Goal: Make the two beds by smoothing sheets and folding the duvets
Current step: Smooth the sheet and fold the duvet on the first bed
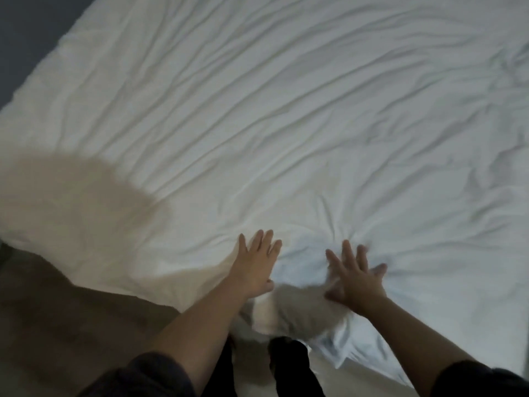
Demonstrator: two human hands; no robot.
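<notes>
A white, creased duvet [286,116] covers the bed and fills most of the view. Long wrinkles run across it and bunch into a knot just beyond my right hand. My left hand [256,262] lies flat on the duvet near its front edge, fingers straight and spread. My right hand [355,275] is a little to the right, also flat with fingers spread, slightly blurred. Neither hand holds any cloth. The duvet's near edge hangs over the bedside below my wrists.
A pale floor [71,319] runs along the bed's near side at lower left. My dark-clad legs [289,365] stand against the bed edge. A dark grey floor or wall strip [25,32] shows at the top left corner. A broad shadow lies on the duvet at left.
</notes>
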